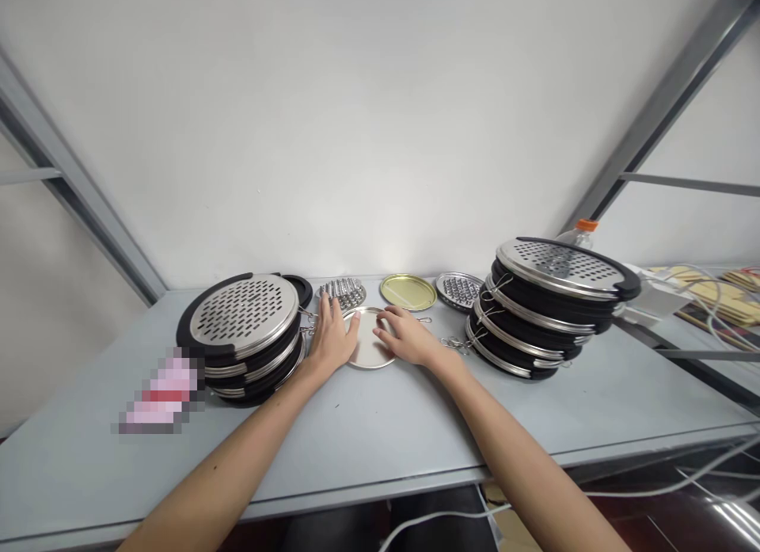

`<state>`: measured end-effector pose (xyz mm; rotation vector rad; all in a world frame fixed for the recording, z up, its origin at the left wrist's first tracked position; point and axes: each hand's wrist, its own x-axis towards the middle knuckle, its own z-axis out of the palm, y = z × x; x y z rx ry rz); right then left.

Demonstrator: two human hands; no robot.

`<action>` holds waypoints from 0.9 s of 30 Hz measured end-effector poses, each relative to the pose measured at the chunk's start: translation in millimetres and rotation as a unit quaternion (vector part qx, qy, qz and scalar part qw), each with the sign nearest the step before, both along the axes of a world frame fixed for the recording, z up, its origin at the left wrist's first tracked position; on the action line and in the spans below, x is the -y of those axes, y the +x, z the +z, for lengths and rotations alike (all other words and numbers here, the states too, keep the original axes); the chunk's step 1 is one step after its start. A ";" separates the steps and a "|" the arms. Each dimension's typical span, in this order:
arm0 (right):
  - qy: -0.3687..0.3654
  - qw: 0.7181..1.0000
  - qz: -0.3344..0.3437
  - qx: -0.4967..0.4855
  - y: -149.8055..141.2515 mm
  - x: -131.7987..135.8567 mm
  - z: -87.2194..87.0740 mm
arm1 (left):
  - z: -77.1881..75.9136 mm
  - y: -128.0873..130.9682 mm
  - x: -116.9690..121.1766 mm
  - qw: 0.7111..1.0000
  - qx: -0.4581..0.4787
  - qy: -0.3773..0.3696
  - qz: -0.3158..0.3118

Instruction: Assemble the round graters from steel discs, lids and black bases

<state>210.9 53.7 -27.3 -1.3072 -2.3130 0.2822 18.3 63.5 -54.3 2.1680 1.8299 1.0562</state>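
My left hand [331, 338] and my right hand [407, 336] lie on opposite sides of a round silver metal disc [369, 342], with the fingers of both on it. It rests on the table between them. Left of my left hand stands a stack of black-rimmed steel graters [241, 314]. Right of my right hand stands a taller, leaning stack [549, 295], with wire clips and a small metal chain [454, 344] at its side. Behind the disc lie a gold-coloured round lid [408, 292] and two perforated metal discs [343, 293] [459, 291].
The pale grey table [380, 425] meets a white wall at the back. A pixelated object [160, 394] lies at the left. Behind the right stack are a bottle with an orange cap [583, 234], a white power strip [653, 300], cables and cardboard sheets [712, 298].
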 end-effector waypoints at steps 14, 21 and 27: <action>0.001 1.000 0.011 -0.005 0.3 0.4 1.8 | 1.7 -0.5 0.7 1.000 0.008 0.000 0.000; 0.000 1.000 0.011 -0.002 0.9 0.5 2.7 | 4.7 -0.6 2.1 1.000 0.007 -0.011 0.005; 0.000 1.000 0.013 -0.004 0.2 0.8 3.6 | 5.1 0.0 3.4 0.999 0.016 -0.026 0.010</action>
